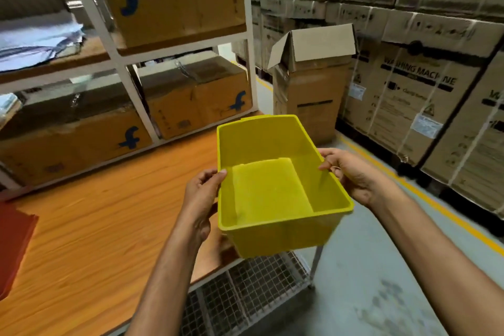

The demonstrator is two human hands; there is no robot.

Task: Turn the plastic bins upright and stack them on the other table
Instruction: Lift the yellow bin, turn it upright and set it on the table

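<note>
Presently logged, from the fingers outward:

- Left hand: fingers clamped on left long rim of yellow plastic bin, thumb over the lip, remaining digits down the outer wall.
- Right hand: fingers clamped on right long rim, thumb tip inside the wall.
- Yellow plastic bin: upright, open side up, empty, held in the air between both hands; hangs over the near right corner of the wooden worktop, partly past its edge above the wire mesh shelf and grey floor.
- Red flat item: at left edge of worktop, kind not discernible.
- White shelving rack: at far side of worktop, holds taped cardboard cartons with blue logo.
- Open cardboard box: on floor beyond the bin.
- Washing machine cartons: stacked at right, behind yellow floor line.
</note>
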